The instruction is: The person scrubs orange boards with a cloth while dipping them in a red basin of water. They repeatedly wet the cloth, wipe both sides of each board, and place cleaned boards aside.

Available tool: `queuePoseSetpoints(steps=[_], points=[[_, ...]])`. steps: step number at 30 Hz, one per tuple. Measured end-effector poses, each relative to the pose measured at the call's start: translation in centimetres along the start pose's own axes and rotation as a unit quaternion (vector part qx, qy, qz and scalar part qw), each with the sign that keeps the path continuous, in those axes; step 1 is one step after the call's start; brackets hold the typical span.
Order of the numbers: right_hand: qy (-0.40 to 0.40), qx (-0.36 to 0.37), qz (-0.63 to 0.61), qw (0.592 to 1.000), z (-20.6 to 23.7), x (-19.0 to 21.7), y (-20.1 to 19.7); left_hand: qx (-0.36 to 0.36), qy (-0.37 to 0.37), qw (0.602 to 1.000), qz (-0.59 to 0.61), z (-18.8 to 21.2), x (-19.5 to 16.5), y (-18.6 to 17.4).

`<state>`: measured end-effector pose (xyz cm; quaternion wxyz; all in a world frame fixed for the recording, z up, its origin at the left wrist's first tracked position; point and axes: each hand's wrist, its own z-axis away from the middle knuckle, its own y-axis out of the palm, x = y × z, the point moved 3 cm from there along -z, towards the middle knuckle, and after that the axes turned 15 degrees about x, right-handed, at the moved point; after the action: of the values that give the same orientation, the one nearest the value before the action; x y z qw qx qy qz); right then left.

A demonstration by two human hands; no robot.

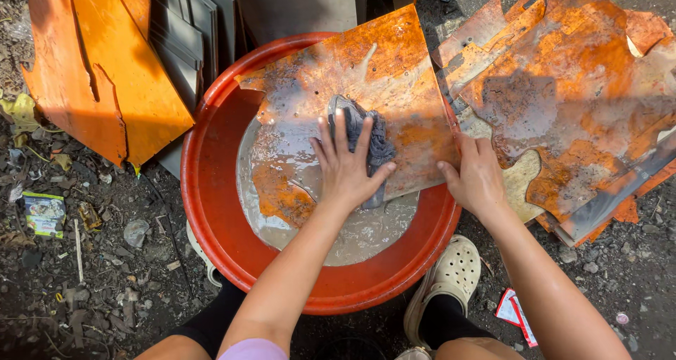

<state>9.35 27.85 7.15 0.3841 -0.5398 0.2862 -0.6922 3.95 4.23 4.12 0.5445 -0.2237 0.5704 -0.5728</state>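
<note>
My left hand (346, 168), fingers splayed, presses a grey rag (366, 131) on the wet orange sheet (366, 71); my right hand (477, 179) clamps its three-o'clock edge over the red plastic basin (211, 191), where slick water could make it slip.

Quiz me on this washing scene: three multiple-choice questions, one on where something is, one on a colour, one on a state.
1. Where does the grey cloth lie?
A. on the wet orange sheet under the left hand
B. on the ground by the shoe
C. on the stacked sheets at the right

2. What colour is the basin?
A. blue
B. red
C. white

3. What is the state of the water in the basin?
A. clear
B. frozen
C. murky grey

Answers: 
1 A, the left hand's fingers press the cloth onto the sheet, while the right hand grips the sheet's edge. 
2 B, its rim and wall are red. 
3 C, the water looks cloudy and the bottom is hidden.
</note>
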Motion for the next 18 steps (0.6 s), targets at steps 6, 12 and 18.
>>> queuePoseSetpoints(steps=[6, 12, 18], points=[[0.077, 0.051, -0.005, 0.996, -1.6, -2.6, 2.1, -0.038, 0.165, 0.981, -0.09, -3.2, 0.8, 1.4], [0.128, 0.137, -0.009, 0.982, -3.5, -4.0, 2.2, -0.151, 0.12, 0.981, -0.032, -7.2, 3.2, -0.7], [0.125, 0.117, -0.03, 0.985, -3.7, -4.1, 2.5, -0.181, 0.036, 0.983, 0.001, -6.3, -4.7, 2.2]])
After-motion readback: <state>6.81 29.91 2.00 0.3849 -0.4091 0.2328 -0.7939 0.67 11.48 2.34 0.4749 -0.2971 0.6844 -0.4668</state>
